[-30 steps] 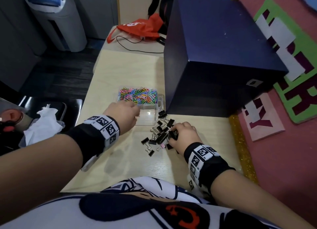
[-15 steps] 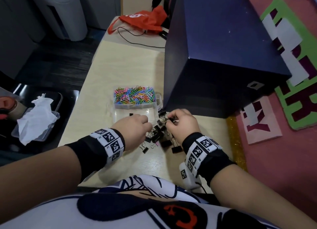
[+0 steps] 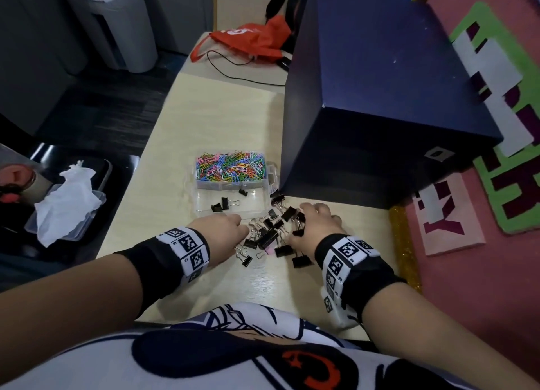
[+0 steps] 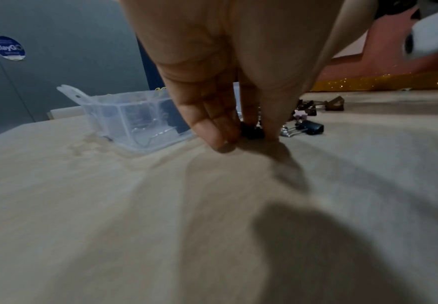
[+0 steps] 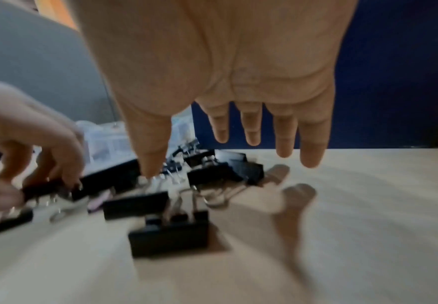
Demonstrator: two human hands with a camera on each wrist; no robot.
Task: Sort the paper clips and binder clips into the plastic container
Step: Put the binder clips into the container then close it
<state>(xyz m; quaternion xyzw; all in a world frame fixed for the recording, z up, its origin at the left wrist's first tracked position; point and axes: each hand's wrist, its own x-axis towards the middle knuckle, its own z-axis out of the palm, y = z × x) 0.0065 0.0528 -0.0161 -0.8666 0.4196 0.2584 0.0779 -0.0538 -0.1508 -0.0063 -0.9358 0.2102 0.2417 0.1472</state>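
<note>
A clear plastic container point(image 3: 201, 195) sits on the pale table point(image 3: 222, 117). Its far compartment is full of coloured paper clips point(image 3: 230, 167), and a few black binder clips point(image 3: 225, 204) lie in its near compartment. A pile of black binder clips point(image 3: 271, 234) lies just in front of it. My left hand point(image 4: 243, 135) is at the pile's left edge, where thumb and finger pinch one small black binder clip point(image 4: 252, 131) on the table. My right hand point(image 5: 212, 156) hovers over the pile's right side with fingers straight and holds nothing. Larger binder clips point(image 5: 170, 236) lie under it.
A big dark blue box point(image 3: 380, 97) stands right behind the pile and beside the container. A red bag point(image 3: 251, 44) and a black cable lie at the table's far end. Left of the table is a tray with white tissue point(image 3: 67, 202). A gold glitter strip point(image 3: 406, 243) edges the right side.
My left hand came back from the container to the pile and now pinches a clip. My right hand moved toward the box, then drew back over the pile with its fingers straight.
</note>
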